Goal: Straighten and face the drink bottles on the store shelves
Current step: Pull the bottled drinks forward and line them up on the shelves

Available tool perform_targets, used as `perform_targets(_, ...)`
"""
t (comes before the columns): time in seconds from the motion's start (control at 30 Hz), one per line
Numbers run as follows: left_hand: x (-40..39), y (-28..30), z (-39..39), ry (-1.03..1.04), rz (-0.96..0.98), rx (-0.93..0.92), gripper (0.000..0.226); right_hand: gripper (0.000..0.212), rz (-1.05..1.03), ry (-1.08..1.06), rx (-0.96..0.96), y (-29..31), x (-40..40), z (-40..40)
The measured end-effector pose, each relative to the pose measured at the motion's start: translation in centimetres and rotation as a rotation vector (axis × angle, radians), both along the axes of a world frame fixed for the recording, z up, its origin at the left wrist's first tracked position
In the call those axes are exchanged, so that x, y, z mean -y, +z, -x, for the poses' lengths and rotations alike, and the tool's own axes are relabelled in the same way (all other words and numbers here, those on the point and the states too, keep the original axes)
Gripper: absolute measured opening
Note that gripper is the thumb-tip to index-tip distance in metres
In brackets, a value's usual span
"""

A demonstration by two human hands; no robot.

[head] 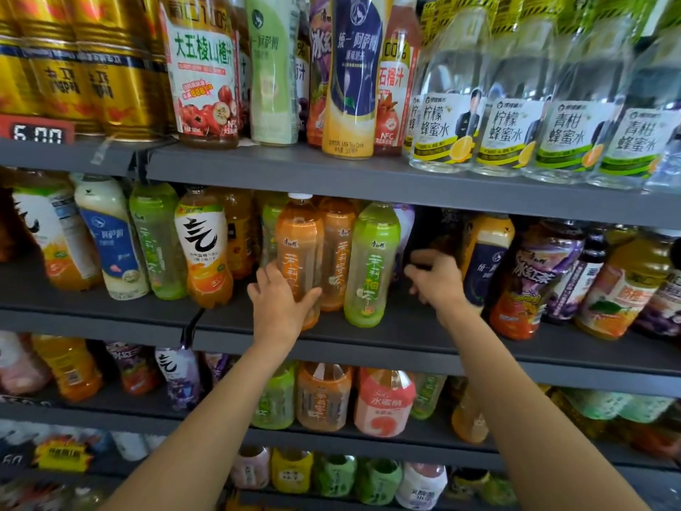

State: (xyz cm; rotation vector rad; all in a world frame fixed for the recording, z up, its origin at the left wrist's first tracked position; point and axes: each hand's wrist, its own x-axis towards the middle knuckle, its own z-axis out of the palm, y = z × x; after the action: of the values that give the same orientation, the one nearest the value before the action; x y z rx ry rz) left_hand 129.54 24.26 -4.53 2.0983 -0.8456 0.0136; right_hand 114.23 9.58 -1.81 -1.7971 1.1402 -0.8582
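Note:
On the middle shelf point(368, 339) stands an orange tea bottle point(299, 241) with a white cap. My left hand point(280, 302) grips its lower half, thumb on the front and fingers round the left side. Right of it stand a second orange tea bottle point(337, 252) and a green tea bottle point(372, 263), both upright with labels forward. My right hand point(438, 280) reaches into the dark gap between the green bottle and a navy and yellow milk tea bottle point(486, 252). Its fingers are curled, and the shadow hides whether they hold anything.
Tilted bottles crowd the middle shelf's left end, among them a white and orange one point(204, 245). Purple and orange bottles point(534, 278) fill its right end. The upper shelf point(331, 171) carries gold cans, juices and clear honey water bottles point(446, 116). Lower shelves hold more drinks.

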Motion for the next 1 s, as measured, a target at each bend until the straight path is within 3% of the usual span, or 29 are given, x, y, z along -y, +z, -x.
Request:
perform_targets(0.13,0.2,0.2,0.2,0.017,-0.041,0.004,0.080,0.059,0.042,-0.097,-0.042,-0.6,1.9,-2.8)
perform_targets(0.43,0.4,-0.5,-0.3,0.000,-0.008,0.021,0.080,0.044,0.067,-0.175,-0.120,-2.0,3.1,-5.0)
perform_targets(0.73,0.3,-1.3,-0.6,-0.026,0.042,0.107,0.077,0.063,0.238,-0.403,-0.188,-3.1,-3.9,-0.5)
perform_targets(0.87,-0.1,-0.9,-1.2,-0.101,0.038,0.051,0.081,0.064,0.244,-0.489,-0.178,-3.1,-7.8,0.4)
perform_targets(0.93,-1.3,-0.8,-1.8,-0.148,0.106,-0.021,0.085,0.063,0.288,-0.506,-0.128,-3.3,-10.5,0.0)
perform_targets(1.0,-4.0,-1.1,-2.4,-0.204,0.269,0.020,0.077,0.060,0.391,-0.481,-0.090,-3.6,-13.7,-1.4)
